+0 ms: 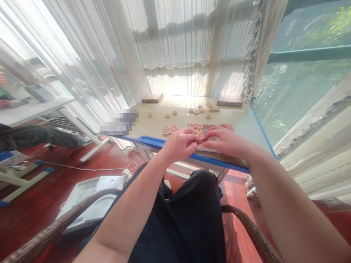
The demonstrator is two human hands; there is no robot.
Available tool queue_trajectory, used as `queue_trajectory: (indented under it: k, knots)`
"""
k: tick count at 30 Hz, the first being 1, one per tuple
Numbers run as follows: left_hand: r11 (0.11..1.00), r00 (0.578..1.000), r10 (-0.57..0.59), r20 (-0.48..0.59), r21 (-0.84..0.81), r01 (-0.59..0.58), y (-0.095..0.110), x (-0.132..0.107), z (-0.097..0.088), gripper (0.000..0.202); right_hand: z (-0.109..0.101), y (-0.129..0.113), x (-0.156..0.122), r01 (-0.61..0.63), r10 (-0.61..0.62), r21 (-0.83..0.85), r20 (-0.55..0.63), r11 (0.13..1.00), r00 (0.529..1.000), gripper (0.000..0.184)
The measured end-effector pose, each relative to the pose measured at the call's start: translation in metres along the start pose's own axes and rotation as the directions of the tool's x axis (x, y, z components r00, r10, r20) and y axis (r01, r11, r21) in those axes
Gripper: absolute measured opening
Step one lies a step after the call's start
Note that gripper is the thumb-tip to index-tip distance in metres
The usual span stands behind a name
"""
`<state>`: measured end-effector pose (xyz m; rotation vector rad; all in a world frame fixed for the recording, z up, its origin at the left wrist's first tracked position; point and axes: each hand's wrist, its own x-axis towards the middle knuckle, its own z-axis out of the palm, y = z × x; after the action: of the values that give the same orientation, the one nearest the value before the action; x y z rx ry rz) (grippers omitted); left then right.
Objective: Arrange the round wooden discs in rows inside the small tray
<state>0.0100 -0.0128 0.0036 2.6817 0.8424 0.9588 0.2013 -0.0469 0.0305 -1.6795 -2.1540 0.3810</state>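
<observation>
Round wooden xiangqi pieces with red characters stand in rows in a shallow box (211,131) near the front of the desk. My left hand (181,144) reaches in from the left, its fingers closed around a piece at the front of the rows. From the right, my right hand (223,139) curves over the box, thumb and fingertips together against the same front pieces. A red xiangqi piece (199,136) shows between the two hands. Left of my left hand sits a small group of red pieces (166,132). My fingers partly hide the box and the pieces in it.
More pieces (208,116) are scattered farther back on the desk (238,122). Two flat boxes (152,98) (229,100) lie along its back edge. A blurred-out item (117,121) is at the left corner. Chair arms (246,230) flank my legs; a white bin (87,201) stands on the floor.
</observation>
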Motion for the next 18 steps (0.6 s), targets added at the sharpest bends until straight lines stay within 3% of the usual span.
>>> queue_trajectory:
  k: [18]
  knots:
    - [0.999, 1.000, 0.010, 0.025, -0.043, -0.009, -0.0004, 0.0017, -0.0019, 0.024, 0.0000, 0.0015, 0.0000, 0.058, -0.058, 0.003, -0.008, 0.998, 0.998, 0.027]
